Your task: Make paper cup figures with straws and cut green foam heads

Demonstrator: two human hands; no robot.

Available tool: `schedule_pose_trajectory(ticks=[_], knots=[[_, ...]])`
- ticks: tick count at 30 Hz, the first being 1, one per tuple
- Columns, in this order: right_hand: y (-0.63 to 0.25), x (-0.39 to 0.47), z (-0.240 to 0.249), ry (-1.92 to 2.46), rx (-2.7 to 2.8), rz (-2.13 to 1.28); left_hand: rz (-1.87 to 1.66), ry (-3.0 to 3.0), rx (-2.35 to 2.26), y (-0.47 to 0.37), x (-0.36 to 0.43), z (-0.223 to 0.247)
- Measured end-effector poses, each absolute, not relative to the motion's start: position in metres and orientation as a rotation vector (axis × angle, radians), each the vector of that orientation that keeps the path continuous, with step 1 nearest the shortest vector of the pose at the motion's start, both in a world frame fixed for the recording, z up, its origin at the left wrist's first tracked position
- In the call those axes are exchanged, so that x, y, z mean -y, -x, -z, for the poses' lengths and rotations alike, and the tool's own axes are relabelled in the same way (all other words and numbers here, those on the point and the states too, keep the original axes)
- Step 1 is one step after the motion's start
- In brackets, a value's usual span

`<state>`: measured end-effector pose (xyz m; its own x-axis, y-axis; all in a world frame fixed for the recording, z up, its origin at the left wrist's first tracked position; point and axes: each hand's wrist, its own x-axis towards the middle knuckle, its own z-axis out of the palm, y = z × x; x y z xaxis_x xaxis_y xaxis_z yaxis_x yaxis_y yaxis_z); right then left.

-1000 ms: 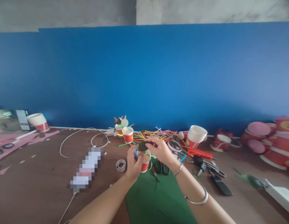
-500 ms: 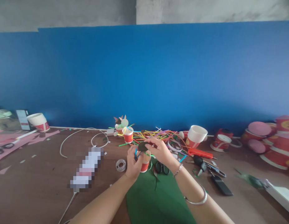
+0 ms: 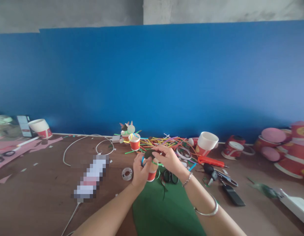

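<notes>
A red and white paper cup [image 3: 152, 175] stands at the far end of a green sheet [image 3: 166, 209], with green strips at its rim. Over the cup, my right hand [image 3: 168, 159] pinches a small dark round piece [image 3: 149, 153] between thumb and fingers. My left hand [image 3: 141, 170] is closed at the cup's left side, its thumb up against the dark piece and a blue strip [image 3: 142, 161] by its fingers. Whether the left fingers also grip the cup is hidden. Black scissors [image 3: 170, 177] lie right of the cup.
Coloured strips [image 3: 164, 143] lie behind my hands, beside a small decorated cup [image 3: 135, 143]. A tape roll [image 3: 127, 174] and a blurred phone [image 3: 91, 177] are left. An orange glue gun [image 3: 212, 161], keys [image 3: 212, 178] and a white cup [image 3: 207, 142] are right.
The dark piece has shifted slightly left and down, and my left thumb has come up against it. The cup and my right hand have barely moved.
</notes>
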<state>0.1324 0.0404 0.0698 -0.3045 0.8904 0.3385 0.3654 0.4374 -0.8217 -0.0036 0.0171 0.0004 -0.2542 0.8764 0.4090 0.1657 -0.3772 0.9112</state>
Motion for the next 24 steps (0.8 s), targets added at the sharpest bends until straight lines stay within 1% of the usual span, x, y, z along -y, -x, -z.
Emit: schedule_pose_trajectory(ticks=[5,11,18,24], knots=[[-0.146,-0.043,-0.08,1.151,1.762,-0.848,-1.62,-1.359,-1.292,0.003,-0.016,-0.004],[-0.169,-0.053,-0.085,1.242,1.639,-0.761,-1.64,-1.099,-1.064,0.001,-0.02,-0.005],[-0.188,-0.068,-0.06,1.403,1.857,-0.687,-1.662,-0.923,-0.991,0.001,-0.023,-0.004],[-0.2,-0.074,-0.047,1.496,2.063,-0.617,-1.622,-0.936,-0.921,0.001,-0.022,-0.01]])
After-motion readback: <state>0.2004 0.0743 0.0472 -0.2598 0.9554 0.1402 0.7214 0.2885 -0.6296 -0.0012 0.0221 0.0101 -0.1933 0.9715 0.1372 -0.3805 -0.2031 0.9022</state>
